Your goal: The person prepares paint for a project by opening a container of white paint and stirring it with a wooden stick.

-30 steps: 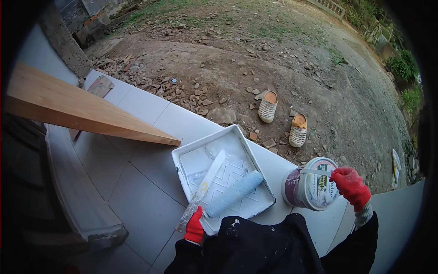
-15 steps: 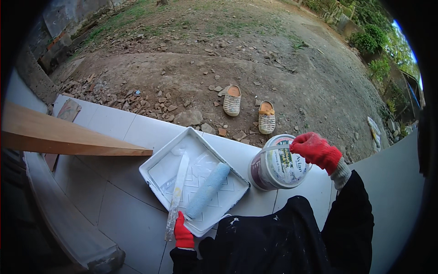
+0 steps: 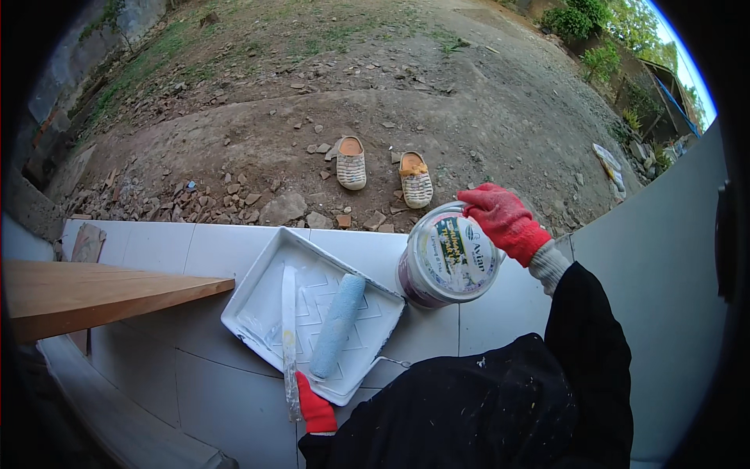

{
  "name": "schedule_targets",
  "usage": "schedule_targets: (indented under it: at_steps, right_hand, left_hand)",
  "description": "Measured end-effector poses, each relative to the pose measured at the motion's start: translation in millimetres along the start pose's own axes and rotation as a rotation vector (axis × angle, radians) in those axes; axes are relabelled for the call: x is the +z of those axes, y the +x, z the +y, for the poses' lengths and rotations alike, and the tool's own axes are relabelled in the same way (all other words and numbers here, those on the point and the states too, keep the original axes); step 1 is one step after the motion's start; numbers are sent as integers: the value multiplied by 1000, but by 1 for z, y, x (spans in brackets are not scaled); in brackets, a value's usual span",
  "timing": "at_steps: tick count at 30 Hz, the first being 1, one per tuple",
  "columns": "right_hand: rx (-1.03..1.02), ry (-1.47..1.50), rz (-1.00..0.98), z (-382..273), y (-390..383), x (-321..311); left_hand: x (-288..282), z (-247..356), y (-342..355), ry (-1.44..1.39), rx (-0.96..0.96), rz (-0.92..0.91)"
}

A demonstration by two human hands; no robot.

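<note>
My left hand (image 3: 315, 406), in a red glove, is closed at the near edge of a white paint tray (image 3: 251, 334). Its thumb lies over the rim. Beside that thumb, a paint-smeared flat stick (image 3: 290, 324) rests lengthwise across the tray. A light blue paint roller (image 3: 338, 324) lies on the tray's ridged slope, its wire frame partly hidden by my dark clothing. To the right stands a lidded paint bucket (image 3: 453, 258) with a printed lid. My gloved right hand (image 3: 504, 221) is closed at the lid's far right edge, apparently on the bucket's pale handle; its fingertips are partly hidden.
A wooden post (image 3: 117, 297) juts in from the left over the white tiles (image 3: 219, 399). Past the tile edge, two clogs (image 3: 351, 164) sit on stony dirt (image 3: 258, 133). A pale wall (image 3: 672, 297) rises at the right.
The view has shifted, so tray, bucket and clogs appear farther left. The bucket's handle, across the lid before, now lies nearer its far rim with my right hand. My left hand stays at the tray.
</note>
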State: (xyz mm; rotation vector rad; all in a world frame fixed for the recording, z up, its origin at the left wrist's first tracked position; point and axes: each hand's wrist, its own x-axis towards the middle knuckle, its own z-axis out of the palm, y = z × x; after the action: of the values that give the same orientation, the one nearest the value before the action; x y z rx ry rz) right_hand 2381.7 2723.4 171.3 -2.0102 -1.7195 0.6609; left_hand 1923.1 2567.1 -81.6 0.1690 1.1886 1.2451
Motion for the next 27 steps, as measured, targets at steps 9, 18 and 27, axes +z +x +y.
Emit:
schedule_targets:
  at_steps: [9,18,27]
  right_hand:
    - [-24,-140,21,69,-7,-33]
    - [-127,-93,298,157,2,-54]
    - [-204,-126,252,204,5,-83]
  left_hand:
    - [-43,-35,-145,700,-25,269]
    - [333,24,-135,883,-294,-536]
    - [476,-123,-118,1021,-491,-654]
